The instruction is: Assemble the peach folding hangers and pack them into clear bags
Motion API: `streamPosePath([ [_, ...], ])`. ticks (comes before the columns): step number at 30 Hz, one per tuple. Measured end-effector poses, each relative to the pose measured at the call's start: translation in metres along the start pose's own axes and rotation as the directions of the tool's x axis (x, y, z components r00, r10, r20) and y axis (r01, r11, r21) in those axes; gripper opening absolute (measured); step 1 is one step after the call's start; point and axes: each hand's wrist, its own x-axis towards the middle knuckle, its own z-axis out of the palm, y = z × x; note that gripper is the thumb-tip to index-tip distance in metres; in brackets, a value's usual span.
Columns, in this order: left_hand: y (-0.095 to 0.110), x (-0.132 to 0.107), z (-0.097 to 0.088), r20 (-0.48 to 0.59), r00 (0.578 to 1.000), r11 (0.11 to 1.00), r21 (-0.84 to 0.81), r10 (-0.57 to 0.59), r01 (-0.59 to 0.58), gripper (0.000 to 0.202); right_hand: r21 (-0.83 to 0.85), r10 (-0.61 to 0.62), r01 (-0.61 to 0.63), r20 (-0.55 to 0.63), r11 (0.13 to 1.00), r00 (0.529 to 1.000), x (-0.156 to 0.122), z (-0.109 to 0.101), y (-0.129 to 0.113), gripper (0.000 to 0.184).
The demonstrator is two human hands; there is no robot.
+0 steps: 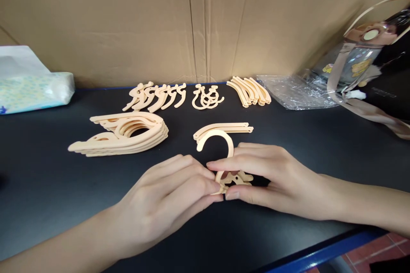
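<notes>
A hooked plastic piece (pixel 216 137) was pinched at its base between the closed fingertips of the left hand (pixel 166 198) and right hand (pixel 272 179), low on the tabletop (pixel 48 187), seemingly for steadiness. Sorted stacks of like parts (pixel 128 136) were laid just beyond the hands, within reach.

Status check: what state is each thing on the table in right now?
hook part: pinched at its base between both hands.
left hand: fingertips shut on hook part.
right hand: fingertips shut on hook part.
large arm stack: lying flat, untouched.
small hooks: loose heap, untouched.
tissue pack: open, sheet sticking out.
</notes>
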Motion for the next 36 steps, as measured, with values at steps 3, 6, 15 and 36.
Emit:
streamPosePath([
  [3, -0.001, 0.001, 0.0, 0.02, 1.0, 1.0, -0.018, 0.018, -0.017, 0.021, 0.01, 0.023, -0.023, 0.031, 1.0, 0.999, -0.002, 0.002, 0.001, 0.035],
  [6, -0.001, 0.001, 0.002, 0.062, 0.998, 0.999, -0.025, 0.029, -0.027, 0.021, 0.042, 0.084, -0.085, 0.03, 0.995, 0.996, -0.004, 0.002, 0.004, 0.03],
  [15, -0.009, 0.001, 0.002, -0.012, 0.995, 0.945, 0.311, -0.102, 0.1, 0.03, 0.013, 0.177, -0.178, -0.191, 0.984, 0.966, 0.002, -0.009, 0.017, 0.017],
  [36, -0.013, -0.002, 0.001, -0.027, 0.982, 0.892, 0.414, -0.187, 0.182, 0.023, 0.095, 0.482, -0.482, -0.357, 0.871, 0.8, 0.003, -0.03, 0.047, 0.032],
])
